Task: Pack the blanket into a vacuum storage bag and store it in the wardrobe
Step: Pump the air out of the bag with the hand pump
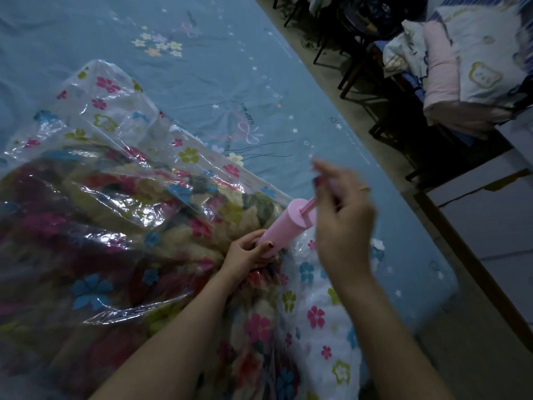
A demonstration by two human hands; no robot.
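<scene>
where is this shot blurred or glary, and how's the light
Head view: dim, bluish light overall; the right hand on the pump handle is smeared by motion blur; the left hand gripping the pink pump is sharper; white glare streaks cross the plastic bag; the bed edge bows from wide-angle distortion.

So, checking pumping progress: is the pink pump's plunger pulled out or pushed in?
Pulled out: the right hand holds the handle above the pink plastic pump, rod exposed.

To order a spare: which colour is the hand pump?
Pink, both the pump barrel and its rod, clearest in the head view.
</scene>
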